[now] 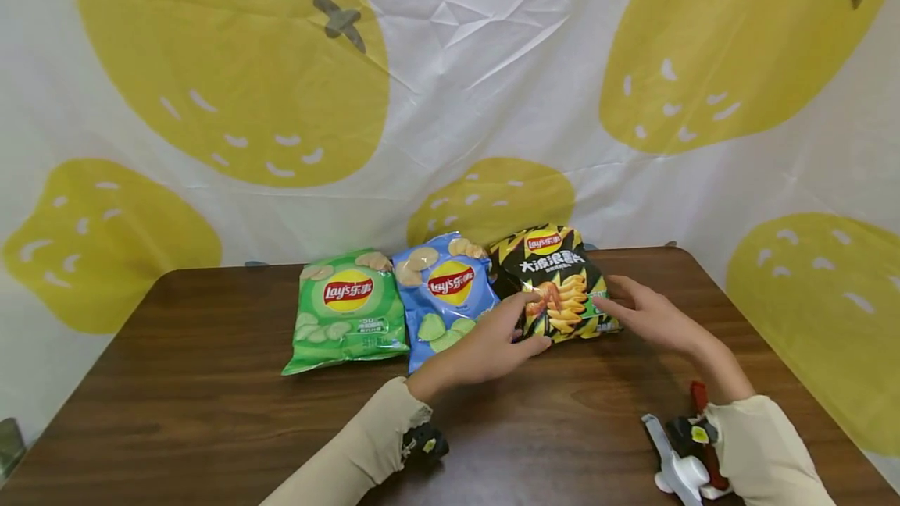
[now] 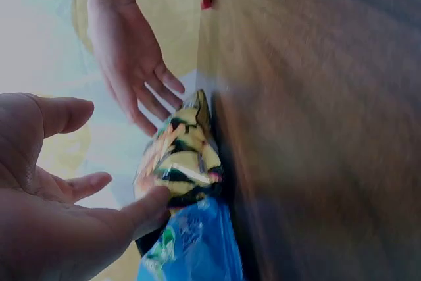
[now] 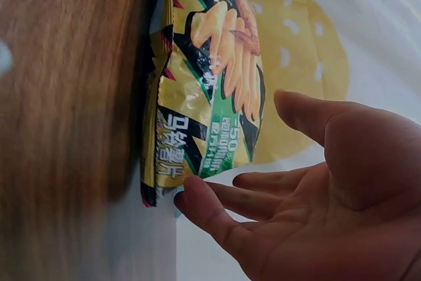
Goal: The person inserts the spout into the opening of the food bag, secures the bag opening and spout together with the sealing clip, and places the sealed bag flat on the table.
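Observation:
A black and gold chip bag (image 1: 562, 287) lies at the back of the table, the last in a row of three. My left hand (image 1: 495, 342) is spread at its left side, overlapping part of the blue chip bag (image 1: 446, 287). On the other side, my right hand (image 1: 650, 315) has its fingers loosely extended by the bag's right edge. In the right wrist view, those fingertips (image 3: 197, 192) sit right at the lower corner of the black and gold bag (image 3: 217, 83). A green chip bag (image 1: 348, 311) lies left of the blue one.
Near the right sleeve lie a white and grey plastic tool (image 1: 678, 471) and a red piece (image 1: 698, 397), partly hidden by the wrist. A lemon-print cloth (image 1: 492, 100) hangs behind the brown wooden table (image 1: 183, 404).

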### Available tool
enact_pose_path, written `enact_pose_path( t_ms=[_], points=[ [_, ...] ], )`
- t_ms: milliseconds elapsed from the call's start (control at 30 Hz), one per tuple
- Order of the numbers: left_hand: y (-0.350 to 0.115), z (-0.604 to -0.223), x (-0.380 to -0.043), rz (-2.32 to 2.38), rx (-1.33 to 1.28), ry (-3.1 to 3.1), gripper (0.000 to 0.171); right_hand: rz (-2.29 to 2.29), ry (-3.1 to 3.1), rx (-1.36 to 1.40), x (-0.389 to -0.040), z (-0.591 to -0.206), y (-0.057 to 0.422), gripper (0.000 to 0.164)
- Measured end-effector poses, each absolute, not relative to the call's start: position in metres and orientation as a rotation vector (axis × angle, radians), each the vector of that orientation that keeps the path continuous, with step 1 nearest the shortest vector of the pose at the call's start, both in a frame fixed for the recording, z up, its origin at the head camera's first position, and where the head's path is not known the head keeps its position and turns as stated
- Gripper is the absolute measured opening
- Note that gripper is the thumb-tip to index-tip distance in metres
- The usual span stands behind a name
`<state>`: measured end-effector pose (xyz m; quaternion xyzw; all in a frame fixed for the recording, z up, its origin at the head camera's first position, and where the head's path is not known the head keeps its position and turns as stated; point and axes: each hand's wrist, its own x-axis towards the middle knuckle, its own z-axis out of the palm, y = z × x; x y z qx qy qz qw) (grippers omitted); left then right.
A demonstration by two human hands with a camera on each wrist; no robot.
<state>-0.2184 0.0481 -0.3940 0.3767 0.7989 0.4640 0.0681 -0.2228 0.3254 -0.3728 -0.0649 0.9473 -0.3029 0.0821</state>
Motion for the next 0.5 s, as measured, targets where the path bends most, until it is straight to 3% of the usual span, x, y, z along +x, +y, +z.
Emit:
enact_pose_path(
  t_ms=[333,500],
  points=[
    [0.052,-0.4024,-0.2119,1.325,1.125,2.509,0.062,-0.935,2.796,-0.217,-0.2229,-0.3759,0.3238,0.082],
    [0.0532,-0.4039,-0.2128,1.259,1.157,2.511,0.065,-0.999,2.762,-0.197,-0.225,-0.3784,0.3261,0.067]
  ],
)
